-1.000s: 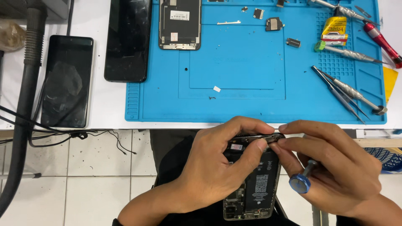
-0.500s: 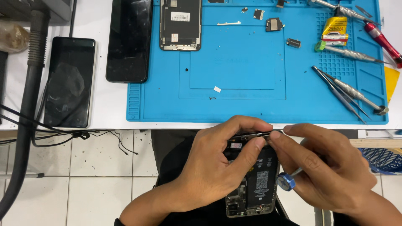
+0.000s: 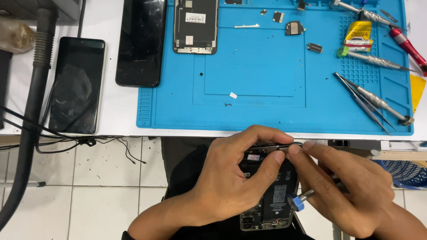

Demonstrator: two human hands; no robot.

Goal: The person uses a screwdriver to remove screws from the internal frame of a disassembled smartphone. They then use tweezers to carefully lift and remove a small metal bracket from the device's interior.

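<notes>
- Counts: one opened phone (image 3: 271,195) in hand, lower centre of frame. Two intact dark phones on the white table (image 3: 120,111): one at left (image 3: 76,84), one at upper centre-left (image 3: 141,42), its right edge over the mat's left edge. One detached screen panel (image 3: 196,26) face down at the top of the blue mat (image 3: 267,89).
- Small parts on the mat, top centre: three dark modules (image 3: 295,28) I can count, plus a thin white strip (image 3: 246,26) and a white scrap (image 3: 233,95) mid-mat.
- Tools at right of mat: tweezers (image 3: 362,104), two silver screwdrivers, one green-capped (image 3: 373,60), one with a dark end (image 3: 378,102), one red-handled driver (image 3: 407,42), one yellow tube (image 3: 358,32).
- Left hand (image 3: 231,182): fingers wrapped over the phone's upper end, thumb pressing on the top edge, gripping it.
- Right hand (image 3: 342,186): fingertips pinched at the phone's top-right corner, touching the left thumb. A blue-capped screwdriver (image 3: 300,200) is tucked in the palm, cap pointing lower left.
- Hands are together, both clamped on the phone, below the table edge over the lap.
- Phone: back up, screen off, dark battery with a label visible, metal frame, boards exposed at the bottom end.
- Grey hose (image 3: 31,111) runs down the left of frame.
</notes>
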